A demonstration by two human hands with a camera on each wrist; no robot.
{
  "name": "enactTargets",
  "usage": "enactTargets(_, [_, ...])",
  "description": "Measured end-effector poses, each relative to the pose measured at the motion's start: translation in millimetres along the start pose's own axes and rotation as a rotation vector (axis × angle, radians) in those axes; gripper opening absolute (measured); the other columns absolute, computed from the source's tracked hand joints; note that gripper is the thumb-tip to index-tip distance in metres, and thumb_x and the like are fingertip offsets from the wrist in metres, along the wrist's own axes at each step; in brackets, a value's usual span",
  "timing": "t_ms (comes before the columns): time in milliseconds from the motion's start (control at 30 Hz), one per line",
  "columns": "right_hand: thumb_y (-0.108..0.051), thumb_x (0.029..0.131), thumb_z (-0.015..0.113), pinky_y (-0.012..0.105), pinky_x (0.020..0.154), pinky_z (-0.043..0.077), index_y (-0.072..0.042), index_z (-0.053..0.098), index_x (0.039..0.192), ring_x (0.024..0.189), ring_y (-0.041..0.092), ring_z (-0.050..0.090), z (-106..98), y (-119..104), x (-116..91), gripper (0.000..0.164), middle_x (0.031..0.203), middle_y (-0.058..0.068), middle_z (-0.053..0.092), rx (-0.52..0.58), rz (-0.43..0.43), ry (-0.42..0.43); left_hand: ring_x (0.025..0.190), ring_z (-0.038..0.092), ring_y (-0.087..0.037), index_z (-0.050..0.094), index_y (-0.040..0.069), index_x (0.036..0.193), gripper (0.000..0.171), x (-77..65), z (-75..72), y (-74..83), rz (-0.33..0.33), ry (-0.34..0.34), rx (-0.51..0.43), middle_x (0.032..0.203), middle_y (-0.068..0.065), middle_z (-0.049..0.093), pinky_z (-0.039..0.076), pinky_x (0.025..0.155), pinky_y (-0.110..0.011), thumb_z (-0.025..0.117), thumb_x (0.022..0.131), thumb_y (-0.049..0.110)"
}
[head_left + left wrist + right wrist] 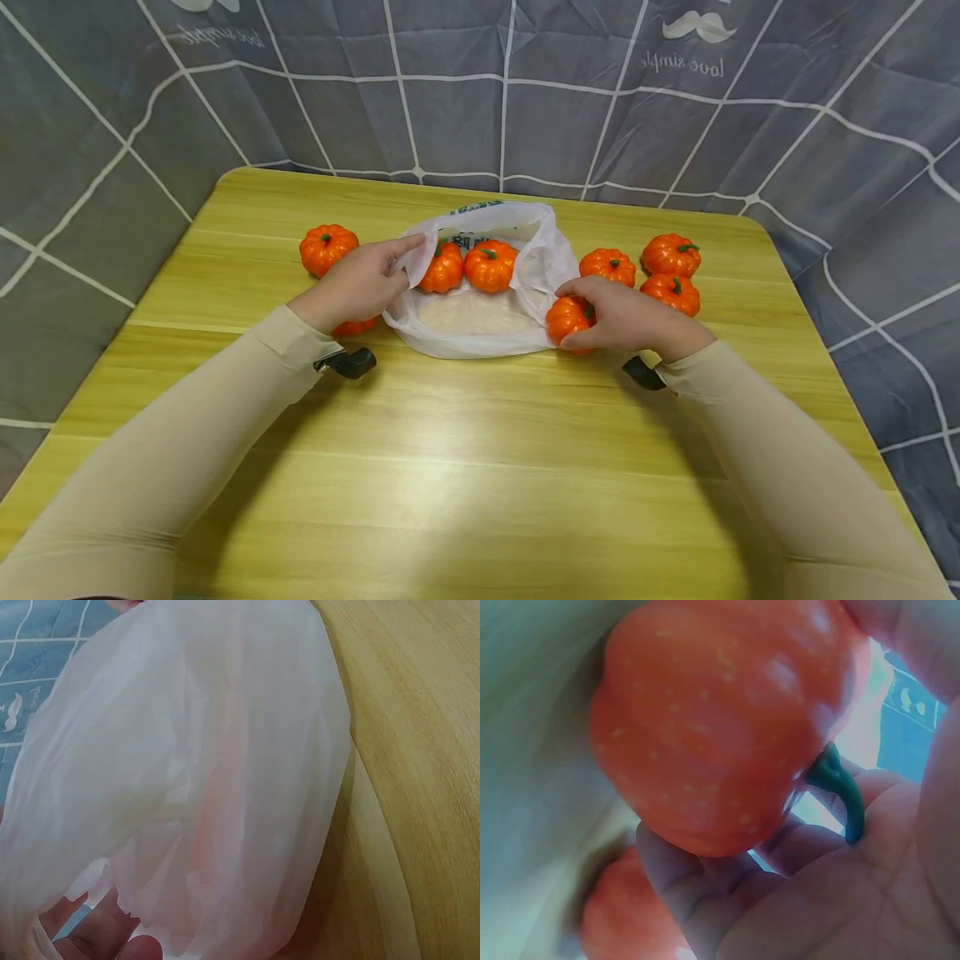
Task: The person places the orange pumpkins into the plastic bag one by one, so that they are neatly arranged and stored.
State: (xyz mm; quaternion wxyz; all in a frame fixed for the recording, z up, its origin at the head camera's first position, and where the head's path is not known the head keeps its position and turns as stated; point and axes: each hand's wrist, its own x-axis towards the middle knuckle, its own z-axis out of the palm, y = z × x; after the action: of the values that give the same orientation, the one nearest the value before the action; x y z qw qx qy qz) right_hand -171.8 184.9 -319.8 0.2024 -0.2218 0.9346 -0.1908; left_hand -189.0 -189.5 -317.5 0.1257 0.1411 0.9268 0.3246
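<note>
A white plastic bag (480, 342) lies on the table with its mouth spread wide. Inside it are two small orange pumpkins, one at the left (442, 268) and one in the middle (491, 267). My left hand (365, 279) holds the bag's left edge; in the left wrist view the bag's film (187, 750) covers much of the picture, with fingertips (105, 934) at its lower left. Gripped between the thumb and fingers of my right hand (626, 317) is another pumpkin (567, 320), beside the bag's right edge. Its green stem (838, 784) faces the palm.
Right of the bag sit three more pumpkins: a near one (607, 265), a far one (671, 255) and one below it (671, 293). Left of it is a pumpkin (327, 249), and another (354, 327) partly hidden by my left arm. A grey checked curtain (457, 125) surrounds the wooden table (450, 483).
</note>
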Motion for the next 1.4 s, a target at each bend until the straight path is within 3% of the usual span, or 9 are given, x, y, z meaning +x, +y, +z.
enactTargets(400, [-0.031,0.087,0.083,0.057,0.116,0.043,-0.003,0.052,0.148,0.131,0.037,0.055,-10.0,-14.3,1.9,0.074,0.148,0.018,0.056,-0.021,-0.012,0.046,0.047,0.037,-0.016,0.035,0.024,0.166,0.068,-3.5,-5.4,-1.3,-0.005,0.004,0.013,0.058,0.004,0.034,0.036,0.048,-0.027,0.047,0.100,0.014])
enactTargets(967, [-0.025,0.086,0.084,0.046,0.105,0.052,-0.007,0.052,0.150,0.120,0.027,0.058,-40.7,-71.0,27.4,0.073,0.140,0.010,0.058,0.047,-0.159,0.146,0.047,0.034,-0.016,0.035,0.023,0.166,0.068,-2.5,-7.8,0.6,0.014,0.004,0.008,0.059,0.004,0.033,0.035,0.048,-0.027,0.046,0.100,0.013])
enactTargets(1100, [-0.024,0.088,0.081,0.047,0.106,0.052,-0.007,0.050,0.151,0.121,0.029,0.057,-45.8,-71.8,31.7,0.072,0.140,0.012,0.057,0.071,-0.145,0.136,0.046,0.033,-0.015,0.035,0.023,0.166,0.068,-2.4,-8.2,1.5,0.015,0.001,-0.006,0.058,0.004,0.034,0.034,0.047,-0.027,0.046,0.099,0.012])
enactTargets(1267, [-0.025,0.089,0.080,0.046,0.105,0.053,-0.008,0.046,0.154,0.121,0.029,0.058,-49.9,-62.4,45.3,0.075,0.141,0.011,0.057,0.147,-0.056,0.132,0.047,0.036,-0.017,0.035,0.024,0.166,0.068,-2.1,-8.6,1.7,0.009,0.010,0.011,0.058,0.004,0.033,0.034,0.048,-0.027,0.047,0.100,0.013])
enactTargets(1400, [-0.026,0.090,0.080,0.044,0.107,0.052,-0.008,0.043,0.157,0.123,0.028,0.058,-46.8,-63.3,53.7,0.079,0.142,0.011,0.057,0.198,-0.076,0.144,0.048,0.039,-0.018,0.036,0.025,0.166,0.068,-1.0,-8.4,3.0,0.009,0.014,0.020,0.058,0.003,0.035,0.035,0.049,-0.028,0.047,0.099,0.013])
